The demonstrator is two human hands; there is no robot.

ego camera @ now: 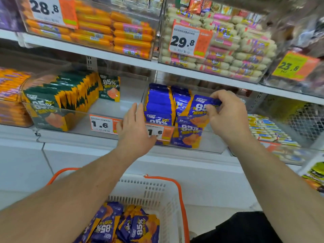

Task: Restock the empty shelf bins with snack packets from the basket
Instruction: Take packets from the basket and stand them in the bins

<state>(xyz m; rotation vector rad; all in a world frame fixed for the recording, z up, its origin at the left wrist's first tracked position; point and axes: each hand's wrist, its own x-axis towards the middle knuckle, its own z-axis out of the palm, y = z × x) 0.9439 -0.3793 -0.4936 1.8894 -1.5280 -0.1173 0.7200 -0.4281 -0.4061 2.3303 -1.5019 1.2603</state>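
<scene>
A clear shelf bin (pixel 212 137) on the middle shelf holds rows of blue-and-orange snack packets (pixel 158 106) standing upright. My right hand (pixel 228 113) pinches one blue packet (pixel 198 109) by its top edge, tilted, over the right row of the bin. My left hand (pixel 135 127) is flat with straight fingers against the bin's left front corner, holding nothing. Below, a white basket (pixel 163 195) with orange handles holds several more blue packets (pixel 122 225).
To the left, another clear bin (pixel 105 109) holds green-and-orange packets (pixel 57 102) with bare room at its right half. Price tags reading 1.6 (pixel 101 124) hang on both bins. The upper shelf carries bins of orange and white sausages. A white cabinet front lies below.
</scene>
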